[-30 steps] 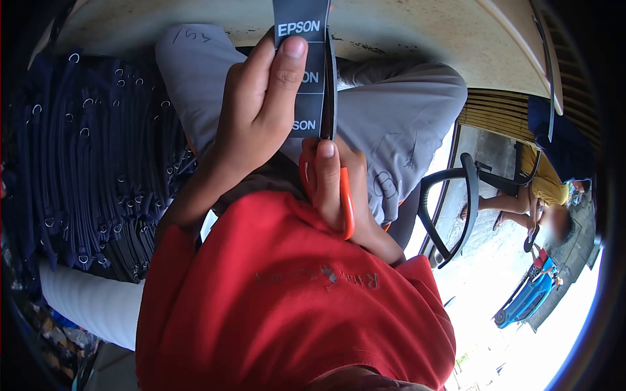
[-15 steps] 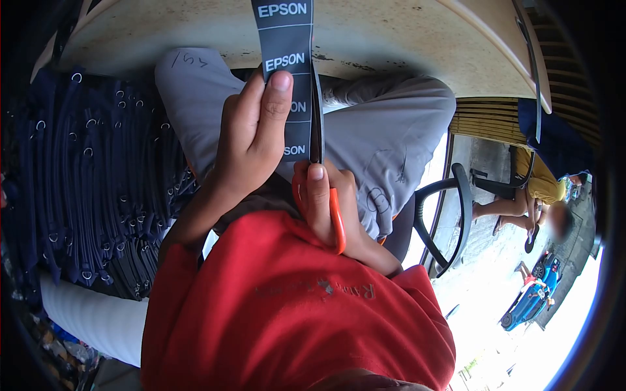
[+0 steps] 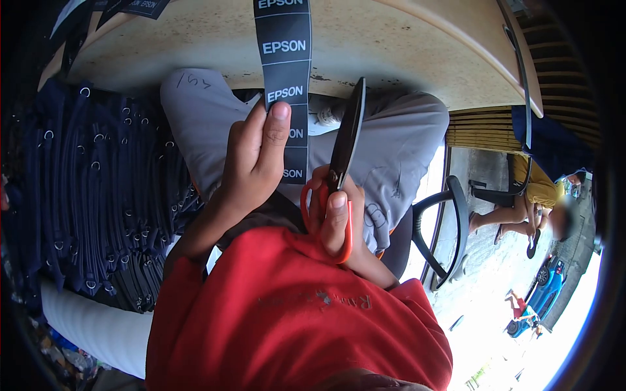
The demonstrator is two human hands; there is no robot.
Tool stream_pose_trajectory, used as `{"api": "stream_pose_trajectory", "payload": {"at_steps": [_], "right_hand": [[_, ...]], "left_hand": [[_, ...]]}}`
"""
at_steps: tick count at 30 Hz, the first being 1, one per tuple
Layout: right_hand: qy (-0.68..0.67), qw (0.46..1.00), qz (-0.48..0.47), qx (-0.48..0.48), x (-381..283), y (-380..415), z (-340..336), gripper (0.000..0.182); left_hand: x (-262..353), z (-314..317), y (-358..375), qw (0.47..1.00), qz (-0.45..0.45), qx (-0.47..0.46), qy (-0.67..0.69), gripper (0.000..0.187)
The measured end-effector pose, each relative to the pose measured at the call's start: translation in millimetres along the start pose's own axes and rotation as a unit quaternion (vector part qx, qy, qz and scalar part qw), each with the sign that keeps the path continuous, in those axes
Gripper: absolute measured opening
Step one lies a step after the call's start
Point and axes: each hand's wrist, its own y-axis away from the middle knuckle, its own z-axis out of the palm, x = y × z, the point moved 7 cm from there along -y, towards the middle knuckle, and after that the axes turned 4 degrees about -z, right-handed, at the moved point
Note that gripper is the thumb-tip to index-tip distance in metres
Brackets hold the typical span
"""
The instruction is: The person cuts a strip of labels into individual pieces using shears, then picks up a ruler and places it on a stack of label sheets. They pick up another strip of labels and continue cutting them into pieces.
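A dark grey strip of labels (image 3: pixel 285 47), printed EPSON over and over between thin white lines, hangs down past the table's edge. My left hand (image 3: pixel 259 143) pinches it near its lower end, thumb on the printed face. In my right hand (image 3: pixel 339 215) is a pair of scissors (image 3: pixel 347 133) with orange-red handles and black blades. Their blades point up and look closed, a short way right of the strip and apart from it. My right thumb sits in one handle loop; the other fingers are partly hidden.
A worn cream table (image 3: pixel 417 58) curves across the top, with more black labels (image 3: pixel 145 6) at its left. Many navy straps with metal rings (image 3: pixel 98 189) hang at left, above a white roll (image 3: pixel 98 332). Right are a black chair armrest (image 3: pixel 456 228) and a seated person (image 3: pixel 535 195).
The scissors have swung right, away from the strip's right edge, and their blades now tilt. The strip and both hands sit slightly lower in view.
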Motion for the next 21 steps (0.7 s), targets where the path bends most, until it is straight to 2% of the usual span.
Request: {"api": "stream_pose_trajectory", "payload": {"at_steps": [2,4,7,15,21], "right_hand": [[0.023,0.997,0.008,-0.067,4.0,0.4,4.0,0.056],[0.031,0.996,-0.001,-0.079,4.4,0.7,4.5,0.062],[0.021,0.995,-0.033,-0.092,0.2,2.4,6.9,0.065],[-0.007,0.991,0.003,-0.134,-0.2,7.9,9.6,0.065],[0.008,0.991,-0.016,-0.134,-0.2,9.5,9.4,0.063]], "left_hand": [[-0.5,0.3,0.1,1.000,-0.007,-0.003,-0.001,0.029],[1.4,-0.8,1.5,1.000,0.002,-0.008,-0.011,0.029],[-2.6,-0.7,4.6,0.996,-0.047,-0.044,-0.059,0.045],[-3.6,-3.7,4.3,0.998,-0.036,-0.034,-0.032,0.038],[-4.5,-1.8,3.8,0.999,-0.032,-0.032,-0.022,0.035]]}}
